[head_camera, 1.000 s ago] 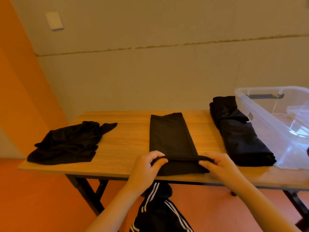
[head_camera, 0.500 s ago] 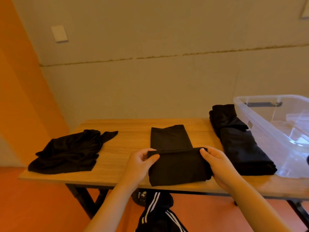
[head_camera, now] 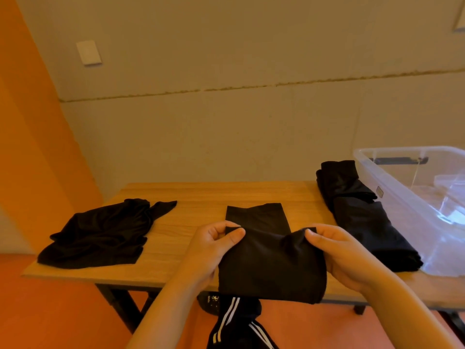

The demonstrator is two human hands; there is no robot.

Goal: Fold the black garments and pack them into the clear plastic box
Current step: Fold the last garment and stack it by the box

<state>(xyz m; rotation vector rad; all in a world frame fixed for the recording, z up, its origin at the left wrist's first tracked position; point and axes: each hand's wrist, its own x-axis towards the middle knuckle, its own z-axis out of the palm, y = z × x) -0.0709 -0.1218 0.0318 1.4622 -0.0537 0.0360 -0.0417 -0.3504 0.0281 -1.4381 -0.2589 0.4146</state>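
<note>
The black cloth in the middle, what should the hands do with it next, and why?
Probably carry the pinched edge forward and lay it over the flat strip beyond. The left hand and right hand each grip a corner of the middle garment, which is only partly folded, so it likely isn't ready for the clear box.

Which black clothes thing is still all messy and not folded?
The crumpled black garment lying alone at the table's left end. The middle garment is being folded, and the folded pile sits beside the clear box.

Both hands [head_camera: 274,250] pinched closed, thumbs on top, forearms extended.
</note>
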